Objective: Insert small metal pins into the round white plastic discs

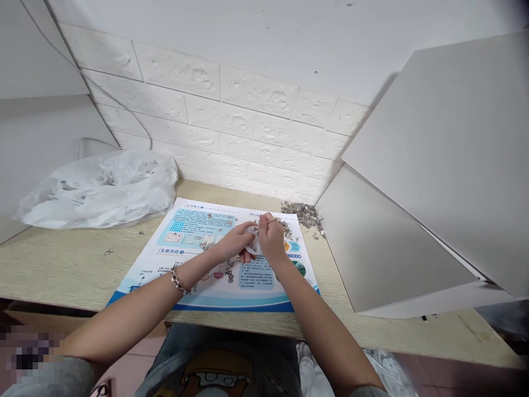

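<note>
My left hand [236, 242] is closed around the edge of a small white, round plastic piece [253, 244], a bracelet on its wrist. My right hand [270, 240] is curled in a fist against the right side of that piece. A thin, tan, stick-like thing [273, 220] shows at the top of this fist; most of it is hidden. Both hands are over a printed blue and white sheet [252, 301]. Small silvery metal parts [206, 244] are scattered on the sheet around them.
A larger heap of small metal parts [303, 214] lies by the wall behind the sheet. To the left is a translucent plastic bag [103, 190] with white pieces inside. Large white panels [397, 237] lean at the right. The wooden table [66, 270] meets a white brick-patterned wall [248, 116].
</note>
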Tool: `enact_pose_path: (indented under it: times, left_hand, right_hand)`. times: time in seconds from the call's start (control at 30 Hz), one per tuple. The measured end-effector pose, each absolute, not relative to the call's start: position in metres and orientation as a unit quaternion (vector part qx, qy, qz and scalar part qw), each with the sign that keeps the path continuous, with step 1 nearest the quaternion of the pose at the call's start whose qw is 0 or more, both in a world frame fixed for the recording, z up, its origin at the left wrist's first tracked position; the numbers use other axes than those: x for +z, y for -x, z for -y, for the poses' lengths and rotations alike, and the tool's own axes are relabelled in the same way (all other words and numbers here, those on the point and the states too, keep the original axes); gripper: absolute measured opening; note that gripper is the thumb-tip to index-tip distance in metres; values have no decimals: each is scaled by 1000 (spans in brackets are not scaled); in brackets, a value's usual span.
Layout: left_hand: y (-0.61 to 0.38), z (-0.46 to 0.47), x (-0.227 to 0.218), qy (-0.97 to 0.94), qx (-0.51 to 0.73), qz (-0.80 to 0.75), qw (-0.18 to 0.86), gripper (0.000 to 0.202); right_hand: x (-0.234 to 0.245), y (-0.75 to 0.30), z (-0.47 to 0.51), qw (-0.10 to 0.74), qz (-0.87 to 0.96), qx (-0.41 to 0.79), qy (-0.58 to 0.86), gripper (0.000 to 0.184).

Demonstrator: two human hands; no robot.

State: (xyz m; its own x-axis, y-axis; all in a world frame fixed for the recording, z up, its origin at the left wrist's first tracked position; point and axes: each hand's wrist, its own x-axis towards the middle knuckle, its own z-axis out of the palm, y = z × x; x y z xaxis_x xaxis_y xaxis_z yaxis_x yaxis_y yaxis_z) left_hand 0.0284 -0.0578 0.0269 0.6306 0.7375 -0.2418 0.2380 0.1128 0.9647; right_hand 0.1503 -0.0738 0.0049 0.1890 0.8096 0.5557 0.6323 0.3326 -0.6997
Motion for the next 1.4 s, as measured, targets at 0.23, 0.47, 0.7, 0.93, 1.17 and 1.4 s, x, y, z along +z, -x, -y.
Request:
enact_pose_path:
  times: [0.23,0.47,0.7,0.93,1.17,1.4]
  left_hand:
    - [-25,56,27,-638,213,-369,641,45]
    - [-30,53,18,-617,224,-384,649,44]
    - [-33,54,17,-604,241,-395,649,40]
    - [-32,54,19,-619,220,-380,651,35]
    - [-33,62,26,-600,208,-372,677,40]
    - [-35,64,25,-589,216,-390,674,44]
  right_hand:
    - [4,-153,73,496,672,79,544,30]
    - [2,-156,70,502,673,88,536,30]
    - [5,-160,70,492,667,93,551,34]
    - [4,-158,70,526,590,216,573,44]
    - [7,-160,68,617,439,306,577,59]
    - [10,-157,72,585,484,255,598,46]
